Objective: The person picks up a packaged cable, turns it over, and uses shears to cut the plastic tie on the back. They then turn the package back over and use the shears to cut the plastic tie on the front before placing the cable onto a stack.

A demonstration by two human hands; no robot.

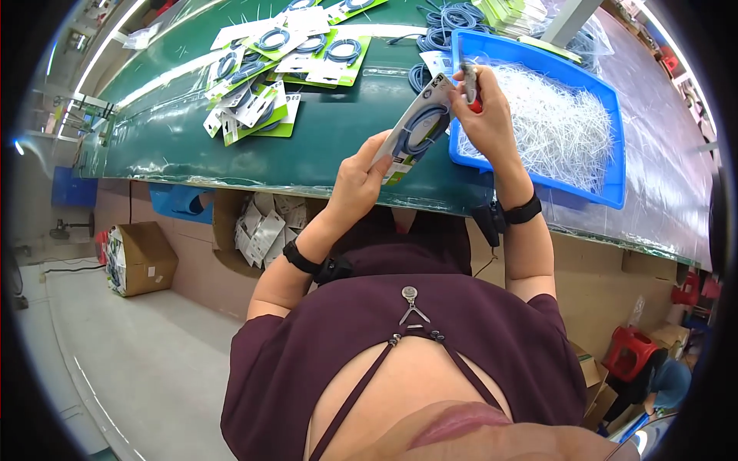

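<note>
My left hand (360,174) is closed on the lower edge of a cable pack (419,131), a white and green card with a coiled blue cable on its front. The pack is held tilted above the front of the green table. At its top corner is my right hand (484,115), closed around a small red-handled tool (475,101) with a greyish head; its exact kind is partly hidden by the fingers. Just right of the pack, below my right hand, stands a blue tray (538,180) holding a heap of thin white plastic strips (553,123).
Several carded cable packs (269,69) lie piled on the green table (154,146) at the left. Loose blue cable coils (453,19) lie behind the tray, near a grey post (570,21). Below the table edge stands a carton of white cards (265,230).
</note>
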